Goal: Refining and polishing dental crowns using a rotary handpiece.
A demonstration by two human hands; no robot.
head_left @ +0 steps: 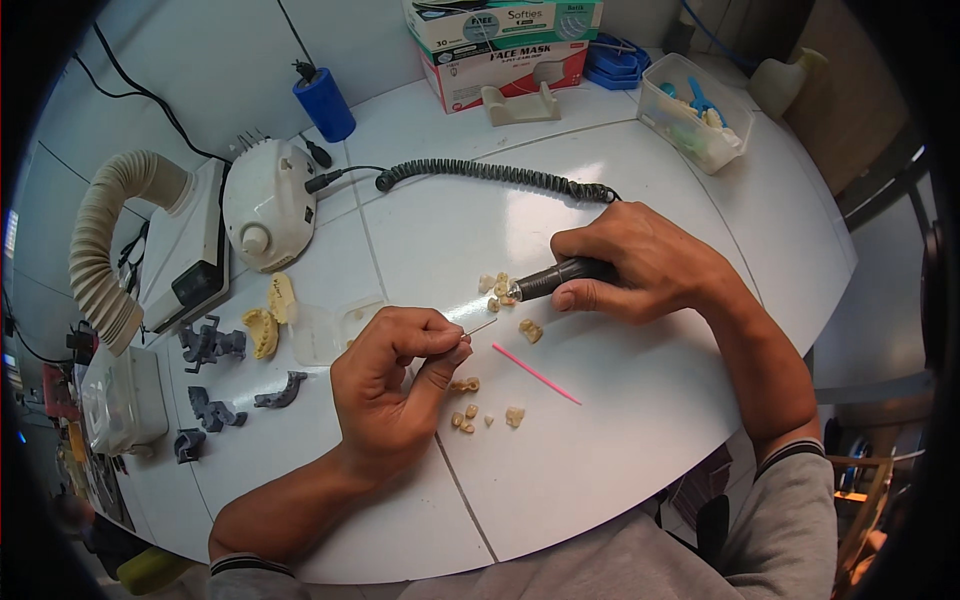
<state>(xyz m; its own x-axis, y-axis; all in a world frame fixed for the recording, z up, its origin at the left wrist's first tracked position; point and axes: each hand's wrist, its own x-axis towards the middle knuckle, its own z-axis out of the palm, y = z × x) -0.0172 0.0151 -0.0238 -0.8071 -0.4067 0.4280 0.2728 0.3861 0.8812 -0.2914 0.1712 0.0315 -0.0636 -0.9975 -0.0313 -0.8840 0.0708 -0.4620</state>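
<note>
Left hand: I see the left hand (392,385) closed in a pinch, the thumb and index finger clamped together on a thin metal rod (482,327); the other fingers are curled in.
Thin metal rod: it stands out from the fingertips, to the right and a little upward, above the worktop (620,400).
Right hand: the right hand (645,262) is wrapped around a black handpiece (567,277), the thumb along the lower side and the fingers bent over it.
Black handpiece: it lies almost level in the grip, with the metal tip toward the left, just beside some tooth-coloured pieces (499,284); if they touch, I cannot tell.
Left arm: the forearm rises from the lower left, leaning toward the middle.
Right arm: the forearm comes from the lower right and turns inward, so both hands face each other, near but apart.
Pink stick: the pink stick (537,374) rests slanting on the worktop, below the handpiece and right of the left hand.
Coiled cord: the black coiled cord (490,172) runs behind, toward a white control box (268,205).
</note>
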